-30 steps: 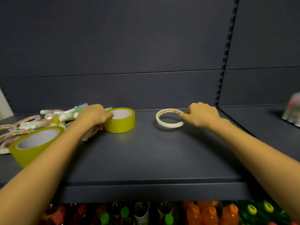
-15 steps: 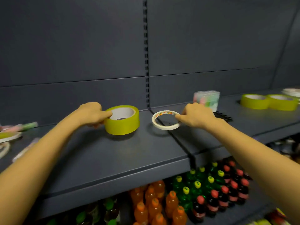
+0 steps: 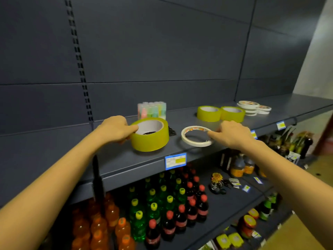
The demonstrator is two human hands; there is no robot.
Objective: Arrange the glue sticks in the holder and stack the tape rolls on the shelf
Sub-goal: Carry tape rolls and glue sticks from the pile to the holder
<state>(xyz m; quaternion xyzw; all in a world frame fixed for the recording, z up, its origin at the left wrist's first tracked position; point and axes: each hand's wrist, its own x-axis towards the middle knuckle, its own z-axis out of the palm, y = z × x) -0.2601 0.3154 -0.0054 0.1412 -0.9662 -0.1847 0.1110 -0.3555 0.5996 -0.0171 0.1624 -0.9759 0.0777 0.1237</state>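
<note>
Left hand [image 3: 115,129] grips one wide yellow tape roll [image 3: 149,140], tilted, near the shelf [image 3: 126,159] front edge; my right hand [image 3: 232,134] pinches one thin white roll [image 3: 195,140] just beside it. Bare shelf separates these from two yellow rolls [image 3: 209,114] far right, beside a white-roll stack [image 3: 249,106]. One glue-stick holder [image 3: 152,110] stands behind.

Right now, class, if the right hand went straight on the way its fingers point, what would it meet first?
Beyond the white tape roll the right hand pinches, probably the yellow tape roll in the left hand; depth is unclear.
</note>
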